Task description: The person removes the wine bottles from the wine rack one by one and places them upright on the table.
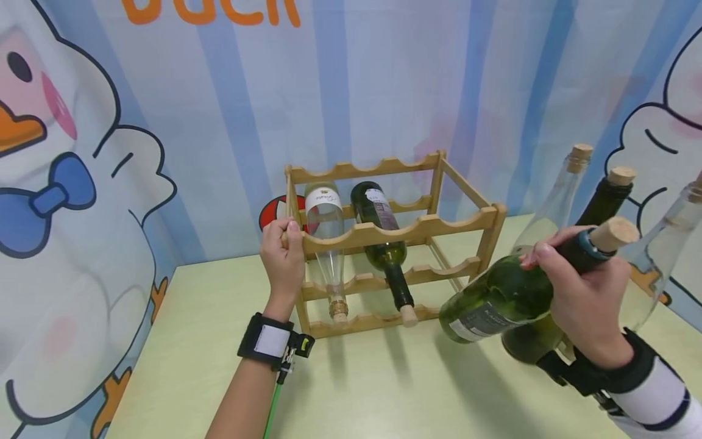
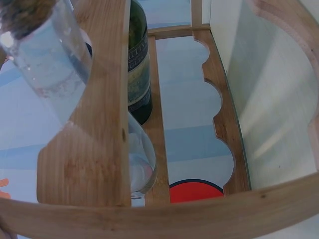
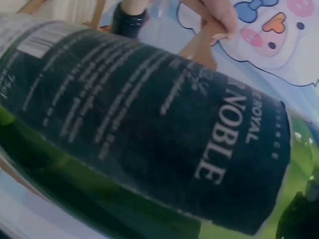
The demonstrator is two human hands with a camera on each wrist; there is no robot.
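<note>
My left hand [image 1: 282, 259] grips the front left corner of a wooden wine rack [image 1: 428, 228]. Two corked bottles lie in the rack's upper row, necks toward me: a clear bottle [image 1: 327, 222] at the left and a dark green wine bottle [image 1: 378, 210] beside it. With my right hand [image 1: 592, 299] I hold a green wine bottle [image 1: 507, 286] by its neck, just under the cork. It is tilted, its base pointing down and left near the rack's right front. Its dark printed label [image 3: 164, 119] fills much of the right wrist view.
Corked bottles stand at the right behind my right hand: a clear bottle [image 1: 554, 201], a dark green bottle [image 1: 603, 201] and another clear bottle [image 1: 666, 235]. The pale table [image 1: 181, 353] meets a blue striped backdrop [image 1: 230, 122] with cartoon ducks behind the rack.
</note>
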